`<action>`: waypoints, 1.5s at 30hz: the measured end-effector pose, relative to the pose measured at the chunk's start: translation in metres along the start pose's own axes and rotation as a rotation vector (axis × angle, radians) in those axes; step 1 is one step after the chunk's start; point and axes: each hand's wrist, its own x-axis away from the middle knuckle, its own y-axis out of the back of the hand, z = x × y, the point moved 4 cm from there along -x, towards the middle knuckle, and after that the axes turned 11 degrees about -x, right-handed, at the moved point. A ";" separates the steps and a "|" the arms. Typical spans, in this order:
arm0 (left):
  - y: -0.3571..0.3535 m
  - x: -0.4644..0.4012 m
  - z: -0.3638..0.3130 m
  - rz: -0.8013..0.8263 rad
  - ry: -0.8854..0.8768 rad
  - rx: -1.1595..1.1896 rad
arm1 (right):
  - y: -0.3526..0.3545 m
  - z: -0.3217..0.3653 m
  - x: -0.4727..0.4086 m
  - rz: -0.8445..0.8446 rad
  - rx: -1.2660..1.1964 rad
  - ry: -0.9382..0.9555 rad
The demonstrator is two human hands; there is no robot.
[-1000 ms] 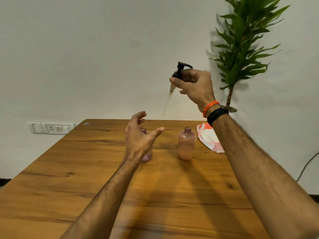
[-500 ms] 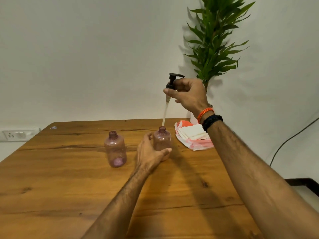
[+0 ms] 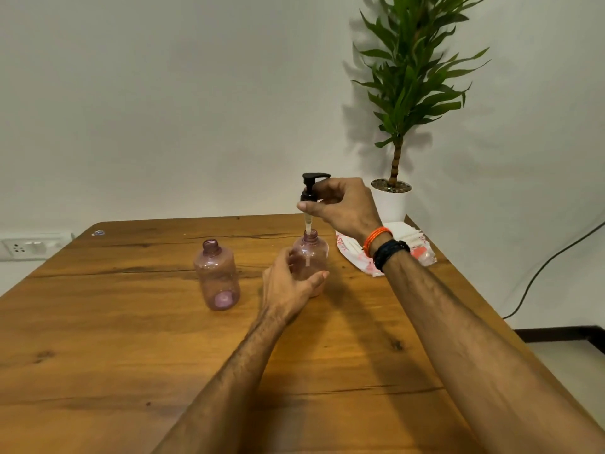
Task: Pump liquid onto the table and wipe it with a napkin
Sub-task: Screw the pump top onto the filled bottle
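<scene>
While left hand (image 3: 288, 283) curls round light, tippable pink plastic bottle (image 3: 310, 257) at far-centre of wooden table (image 3: 98, 339), right hand (image 3: 343, 204) pinches black pump head (image 3: 311, 188) by collar, tube entering neck; likely slippery w/ soap.

Evenly and fairly brightly lit, soft indoor light from the upper right of the frame. Soft dark shadows thrown left of the potted plant (image 3: 413, 77) onto the white wall (image 3: 163, 93), and left of both forearms across the wooden table (image 3: 98, 339) at lower centre. No harsh glare; only a mild sheen on the wood. Slightly soft overall, with compression smear. Wide-angle bending at the edges, table sides splaying outward.
</scene>
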 end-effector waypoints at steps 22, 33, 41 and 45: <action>-0.008 -0.006 0.013 -0.028 -0.079 -0.031 | -0.006 -0.047 0.018 0.035 0.029 -0.124; -0.007 -0.005 0.015 -0.032 -0.100 -0.025 | -0.002 -0.048 0.015 0.243 -0.025 -0.078; -0.007 -0.002 0.016 -0.062 -0.117 0.007 | -0.012 -0.064 0.017 0.117 -0.101 -0.076; -0.006 0.002 0.015 -0.083 -0.141 0.041 | -0.007 -0.066 0.019 0.284 -0.281 -0.062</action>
